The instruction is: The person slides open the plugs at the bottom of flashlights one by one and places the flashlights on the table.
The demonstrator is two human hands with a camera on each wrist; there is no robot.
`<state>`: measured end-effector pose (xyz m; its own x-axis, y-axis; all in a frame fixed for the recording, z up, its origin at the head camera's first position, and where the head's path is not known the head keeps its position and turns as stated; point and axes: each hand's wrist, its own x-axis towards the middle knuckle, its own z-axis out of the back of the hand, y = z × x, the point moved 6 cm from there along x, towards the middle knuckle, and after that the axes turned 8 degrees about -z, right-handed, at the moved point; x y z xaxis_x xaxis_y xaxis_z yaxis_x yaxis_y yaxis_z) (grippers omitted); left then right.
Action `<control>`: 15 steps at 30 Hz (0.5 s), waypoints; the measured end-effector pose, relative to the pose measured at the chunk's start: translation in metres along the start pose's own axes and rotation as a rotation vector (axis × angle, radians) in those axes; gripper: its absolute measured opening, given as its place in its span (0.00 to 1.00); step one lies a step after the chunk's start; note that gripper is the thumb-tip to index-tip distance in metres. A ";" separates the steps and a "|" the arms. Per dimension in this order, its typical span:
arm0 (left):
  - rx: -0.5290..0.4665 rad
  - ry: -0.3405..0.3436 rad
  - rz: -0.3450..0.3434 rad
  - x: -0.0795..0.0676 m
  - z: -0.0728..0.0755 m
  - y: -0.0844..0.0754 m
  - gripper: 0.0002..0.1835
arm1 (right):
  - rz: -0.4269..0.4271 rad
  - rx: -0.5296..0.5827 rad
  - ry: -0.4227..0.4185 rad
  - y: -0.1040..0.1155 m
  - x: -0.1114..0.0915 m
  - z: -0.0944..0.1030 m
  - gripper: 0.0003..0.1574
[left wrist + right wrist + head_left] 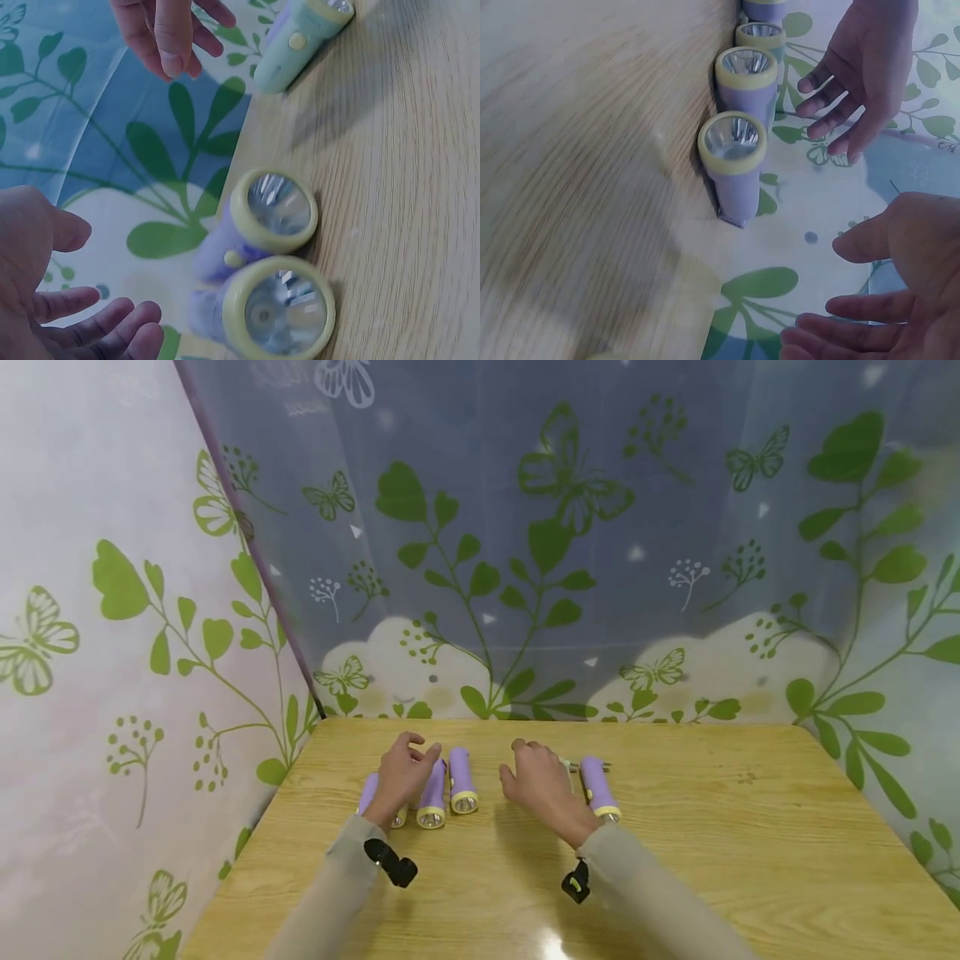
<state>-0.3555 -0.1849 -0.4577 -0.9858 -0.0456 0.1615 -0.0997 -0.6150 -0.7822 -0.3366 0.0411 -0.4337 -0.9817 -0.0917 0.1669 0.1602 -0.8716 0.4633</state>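
My left hand (405, 772) hovers over the left group of flashlights, fingers loosely bent and holding nothing. Beside it lie a purple flashlight (461, 772) with a yellow rim and a second purple flashlight (432, 802). Another purple flashlight (367, 792) is partly hidden by that hand. My right hand (542, 783), also holding nothing, is above the table between this group and a purple flashlight (596, 785) on the right. In the left wrist view, a mint-green flashlight (294, 56) lies near the right hand. Lenses in the group face the near side.
The wooden table (712, 843) ends at a patterned cloth (465, 543) with leaves and butterflies, and a similar cloth (142, 693) hangs at the left. Small pronged pale objects (572, 766) show partly behind the right hand; their kind is unclear.
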 end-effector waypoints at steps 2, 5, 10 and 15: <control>0.000 -0.004 0.004 -0.001 0.004 0.004 0.25 | -0.005 0.029 0.018 0.004 0.001 -0.004 0.27; -0.002 -0.002 0.005 -0.004 0.007 0.010 0.25 | -0.014 0.069 0.041 0.008 0.003 -0.010 0.28; 0.005 -0.011 0.025 -0.009 0.011 0.017 0.24 | -0.024 0.112 0.094 0.014 0.005 -0.023 0.29; 0.020 -0.038 0.034 -0.010 0.020 0.021 0.24 | -0.032 0.155 0.134 0.023 0.010 -0.037 0.30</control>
<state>-0.3449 -0.2132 -0.4631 -0.9827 -0.0960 0.1581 -0.0634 -0.6283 -0.7754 -0.3465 0.0022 -0.4530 -0.9898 -0.1377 0.0371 0.1325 -0.7916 0.5965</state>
